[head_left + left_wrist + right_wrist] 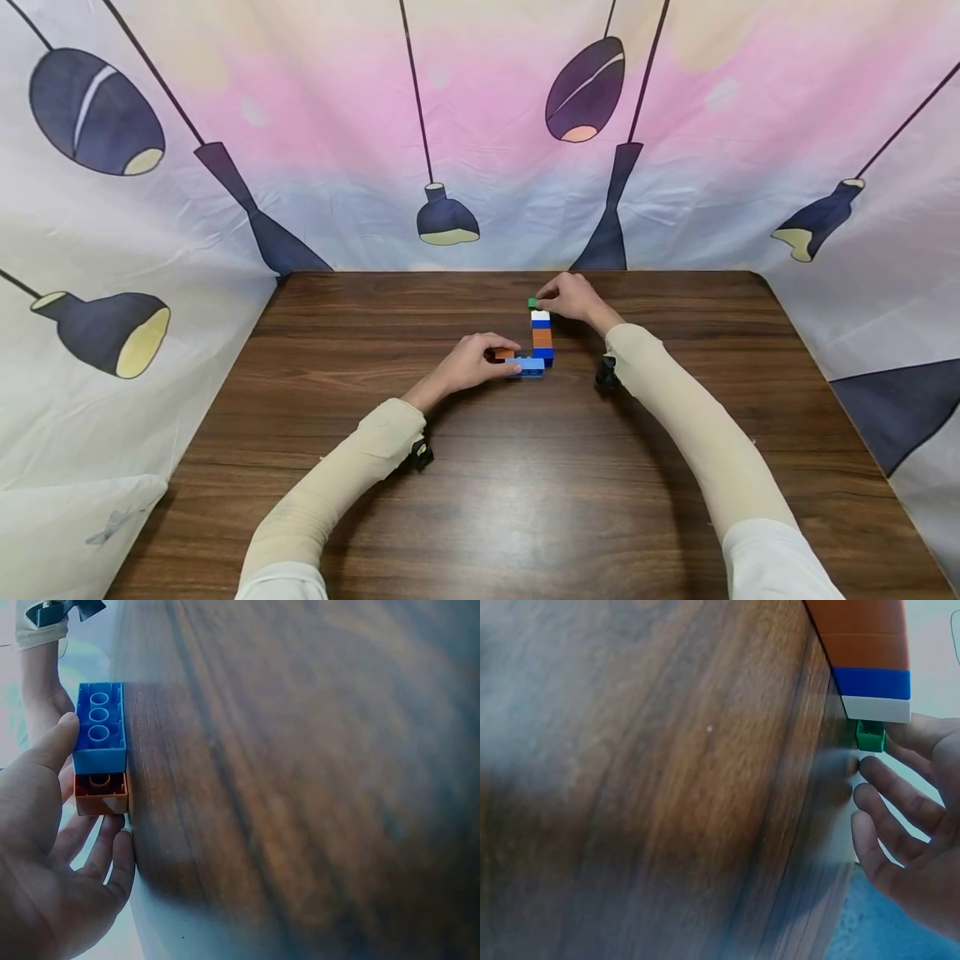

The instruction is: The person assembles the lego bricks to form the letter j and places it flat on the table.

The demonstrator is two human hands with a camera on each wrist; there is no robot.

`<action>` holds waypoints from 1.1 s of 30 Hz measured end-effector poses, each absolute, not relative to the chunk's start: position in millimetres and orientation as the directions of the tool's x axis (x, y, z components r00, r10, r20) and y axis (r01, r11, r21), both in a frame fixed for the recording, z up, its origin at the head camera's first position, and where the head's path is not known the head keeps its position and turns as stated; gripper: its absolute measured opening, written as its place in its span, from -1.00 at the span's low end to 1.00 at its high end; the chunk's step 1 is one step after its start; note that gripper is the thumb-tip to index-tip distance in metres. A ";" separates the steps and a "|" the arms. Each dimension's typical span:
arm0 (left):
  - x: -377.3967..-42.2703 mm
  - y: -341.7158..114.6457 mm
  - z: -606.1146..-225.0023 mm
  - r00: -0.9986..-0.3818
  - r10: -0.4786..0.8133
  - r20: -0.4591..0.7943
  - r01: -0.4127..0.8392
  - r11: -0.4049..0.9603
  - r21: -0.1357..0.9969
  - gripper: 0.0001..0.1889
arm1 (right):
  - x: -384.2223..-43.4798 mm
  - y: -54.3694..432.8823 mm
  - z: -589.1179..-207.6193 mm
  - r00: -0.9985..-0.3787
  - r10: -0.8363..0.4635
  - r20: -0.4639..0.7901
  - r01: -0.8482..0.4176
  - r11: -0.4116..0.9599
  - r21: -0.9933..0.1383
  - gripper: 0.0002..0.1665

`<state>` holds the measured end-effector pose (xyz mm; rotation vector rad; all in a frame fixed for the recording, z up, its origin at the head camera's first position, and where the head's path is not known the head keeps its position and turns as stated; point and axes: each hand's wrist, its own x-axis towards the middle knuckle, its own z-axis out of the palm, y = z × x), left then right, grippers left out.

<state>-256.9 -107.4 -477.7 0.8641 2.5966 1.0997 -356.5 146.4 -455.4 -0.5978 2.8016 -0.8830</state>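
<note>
Toy building bricks joined in an angled row lie near the far side of the table. My left hand (471,362) holds the near-left end, its thumb on a light blue brick (531,367) and its fingers round the orange brick (504,353) beside it. In the left wrist view, the hollow underside of the blue brick (100,724) faces the camera. From a dark blue brick (548,360), the row runs away through orange (542,338), blue and white bricks (540,316). At the far end, my right hand (573,297) pinches a small green brick (870,736) against the white one.
The brown wooden table (510,492) stretches toward the person and to both sides. A fabric backdrop (360,167) with printed lamps hangs behind and beside it. A small dark camera (606,375) sits on the right wrist, another (422,454) on the left.
</note>
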 end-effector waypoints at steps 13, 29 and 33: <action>-257.9 -107.5 -479.8 -0.810 0.584 0.050 0.442 0.553 0.706 -0.57 | -354.2 148.3 -455.2 -0.907 -0.422 0.000 -0.349 0.750 -0.562 -0.71; -258.6 -107.0 -478.3 -0.806 0.591 0.046 0.445 0.552 0.705 -0.56 | -353.6 150.9 -454.7 -0.908 -0.420 -0.012 -0.341 0.753 -0.563 -0.73; -259.3 -107.8 -478.7 -0.804 0.592 0.047 0.446 0.550 0.706 -0.55 | -352.4 154.9 -451.6 -0.909 -0.417 0.005 -0.345 0.746 -0.569 -0.70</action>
